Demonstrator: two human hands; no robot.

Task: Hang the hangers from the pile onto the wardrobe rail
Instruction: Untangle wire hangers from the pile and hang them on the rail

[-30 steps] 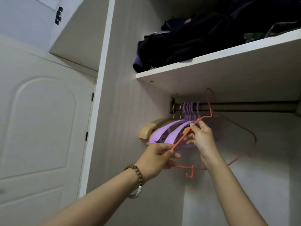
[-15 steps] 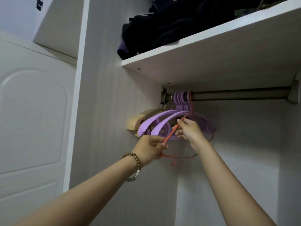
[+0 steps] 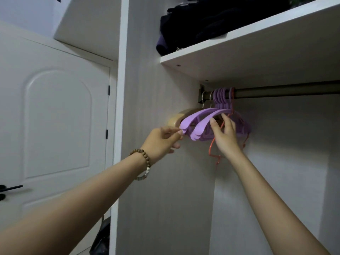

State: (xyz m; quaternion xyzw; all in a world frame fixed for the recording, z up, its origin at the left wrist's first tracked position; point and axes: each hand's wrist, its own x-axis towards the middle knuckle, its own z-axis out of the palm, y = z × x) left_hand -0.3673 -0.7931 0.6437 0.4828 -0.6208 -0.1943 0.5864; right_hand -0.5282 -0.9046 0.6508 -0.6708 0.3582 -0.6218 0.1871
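Observation:
A dark metal wardrobe rail (image 3: 287,90) runs under the white shelf. At its left end hang several purple plastic hangers (image 3: 200,124), a beige hanger (image 3: 175,118) behind them, and an orange wire hanger (image 3: 211,146) whose hook sits over the rail just right of the purple hooks. My left hand (image 3: 161,140), with a bead bracelet on the wrist, pinches the near tip of a purple hanger between thumb and forefinger. My right hand (image 3: 226,138) is raised with its fingers spread against the hangers, and the orange wire passes beside its fingers. The pile of hangers is out of view.
The white shelf (image 3: 239,45) above the rail carries dark folded clothes (image 3: 211,24). The wardrobe's grey side panel (image 3: 156,89) stands left of the hangers, and a white room door (image 3: 55,116) lies further left. The rail to the right carries nothing.
The orange hanger now hangs from the rail by its hook. My left hand let go of it and moved to the purple hanger's tip. My right hand's fingers opened.

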